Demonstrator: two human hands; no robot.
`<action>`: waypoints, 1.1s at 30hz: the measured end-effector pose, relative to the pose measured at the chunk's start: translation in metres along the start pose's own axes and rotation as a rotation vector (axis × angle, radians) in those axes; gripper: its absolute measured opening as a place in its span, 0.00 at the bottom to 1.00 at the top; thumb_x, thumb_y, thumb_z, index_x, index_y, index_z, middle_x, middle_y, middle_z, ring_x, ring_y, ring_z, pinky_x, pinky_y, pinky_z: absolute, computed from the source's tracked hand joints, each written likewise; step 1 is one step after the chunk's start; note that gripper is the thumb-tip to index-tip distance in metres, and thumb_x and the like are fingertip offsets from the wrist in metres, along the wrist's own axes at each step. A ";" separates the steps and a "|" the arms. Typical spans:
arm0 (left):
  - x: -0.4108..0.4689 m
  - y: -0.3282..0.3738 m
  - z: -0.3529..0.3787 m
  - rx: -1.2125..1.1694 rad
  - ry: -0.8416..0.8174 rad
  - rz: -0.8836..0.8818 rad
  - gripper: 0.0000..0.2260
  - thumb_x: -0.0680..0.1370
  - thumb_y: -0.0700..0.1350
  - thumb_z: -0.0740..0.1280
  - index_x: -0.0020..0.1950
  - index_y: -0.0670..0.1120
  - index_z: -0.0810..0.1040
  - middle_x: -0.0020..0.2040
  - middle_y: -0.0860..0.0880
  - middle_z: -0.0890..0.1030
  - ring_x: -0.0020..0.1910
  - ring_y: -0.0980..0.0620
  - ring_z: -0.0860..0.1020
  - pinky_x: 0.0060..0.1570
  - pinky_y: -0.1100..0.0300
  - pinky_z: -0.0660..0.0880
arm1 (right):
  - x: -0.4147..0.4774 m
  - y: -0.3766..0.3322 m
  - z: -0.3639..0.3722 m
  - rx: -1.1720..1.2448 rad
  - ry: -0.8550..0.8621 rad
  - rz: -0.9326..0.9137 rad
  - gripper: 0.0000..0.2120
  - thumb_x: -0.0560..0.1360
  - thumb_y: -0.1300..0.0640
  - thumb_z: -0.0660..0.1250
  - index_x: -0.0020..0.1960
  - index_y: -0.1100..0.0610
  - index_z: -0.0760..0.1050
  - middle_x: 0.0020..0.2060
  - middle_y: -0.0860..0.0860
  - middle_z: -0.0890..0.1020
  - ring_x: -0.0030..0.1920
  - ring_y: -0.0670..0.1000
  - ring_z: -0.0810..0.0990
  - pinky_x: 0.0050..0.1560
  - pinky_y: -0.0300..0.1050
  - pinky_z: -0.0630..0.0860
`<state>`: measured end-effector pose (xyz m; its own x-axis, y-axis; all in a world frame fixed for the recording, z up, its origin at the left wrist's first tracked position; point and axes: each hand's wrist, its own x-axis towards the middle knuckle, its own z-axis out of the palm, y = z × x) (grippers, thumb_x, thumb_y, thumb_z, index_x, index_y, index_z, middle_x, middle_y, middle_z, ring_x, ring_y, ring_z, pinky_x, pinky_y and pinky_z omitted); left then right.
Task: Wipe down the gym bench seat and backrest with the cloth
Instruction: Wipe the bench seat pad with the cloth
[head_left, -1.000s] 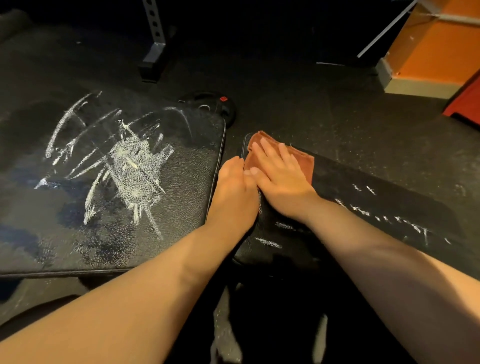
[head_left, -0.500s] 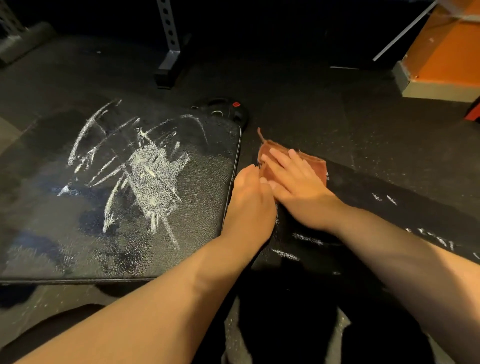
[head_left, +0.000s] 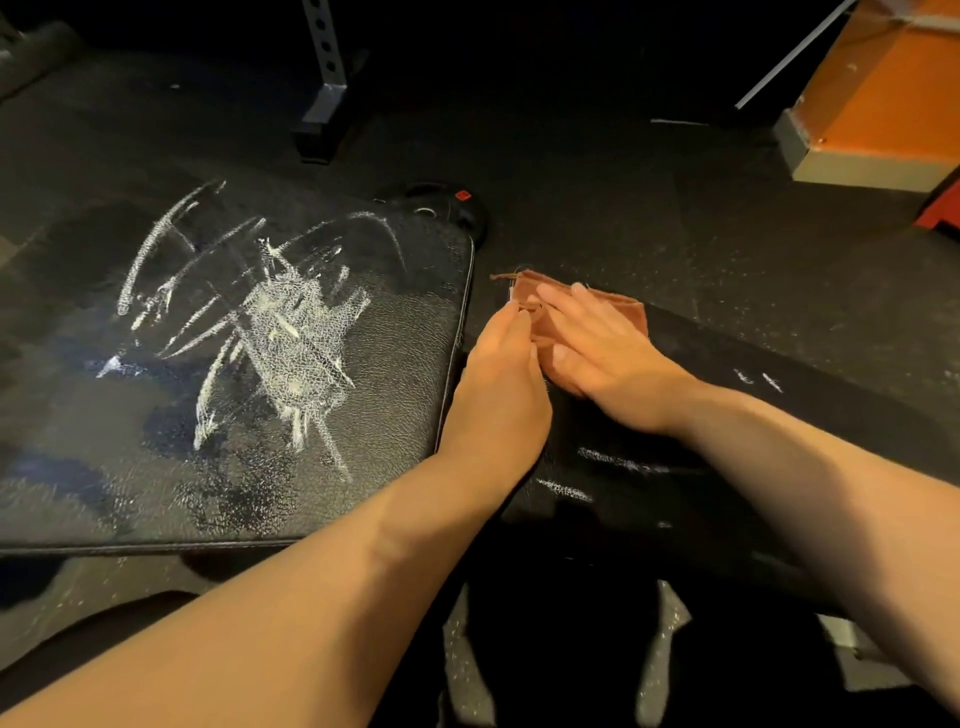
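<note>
Head cam, R hand: flat, fingers spread on cloth
L hand: now pinches cloth edge
Chalk, 9 o'clock: unwiped

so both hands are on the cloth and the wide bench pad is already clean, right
No: the head view shows the wide bench pad streaked with white smears, not clean. The left hand and right hand are on the cloth.

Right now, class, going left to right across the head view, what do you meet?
White smears on the wide bench pad → left hand → right hand, flat on the cloth → small white marks on the narrow pad → orange block.
</note>
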<state>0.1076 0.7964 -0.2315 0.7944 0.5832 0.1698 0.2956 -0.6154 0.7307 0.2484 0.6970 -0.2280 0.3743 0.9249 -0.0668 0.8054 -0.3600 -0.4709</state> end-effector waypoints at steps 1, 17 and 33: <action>0.000 -0.001 0.000 0.013 -0.010 0.002 0.21 0.85 0.41 0.54 0.79 0.43 0.63 0.79 0.46 0.62 0.78 0.50 0.61 0.77 0.54 0.59 | 0.008 0.002 0.000 -0.004 0.016 0.025 0.25 0.86 0.46 0.49 0.81 0.41 0.45 0.79 0.35 0.44 0.79 0.42 0.37 0.78 0.43 0.35; -0.038 0.004 -0.005 0.168 -0.075 0.089 0.23 0.84 0.48 0.51 0.75 0.37 0.67 0.77 0.40 0.66 0.78 0.43 0.61 0.77 0.55 0.53 | -0.020 -0.029 0.029 0.034 0.109 0.373 0.28 0.85 0.41 0.46 0.82 0.45 0.42 0.81 0.42 0.42 0.80 0.51 0.36 0.80 0.52 0.38; -0.039 0.005 -0.012 0.131 -0.096 0.118 0.22 0.86 0.48 0.52 0.78 0.41 0.64 0.80 0.45 0.61 0.80 0.51 0.56 0.77 0.64 0.47 | -0.066 -0.061 0.043 0.005 0.049 0.269 0.27 0.85 0.44 0.44 0.81 0.43 0.38 0.79 0.39 0.35 0.78 0.47 0.28 0.79 0.50 0.34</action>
<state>0.0723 0.7768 -0.2264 0.8728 0.4533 0.1808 0.2589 -0.7441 0.6158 0.1547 0.6632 -0.2324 0.5967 0.7888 -0.1474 0.6715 -0.5914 -0.4465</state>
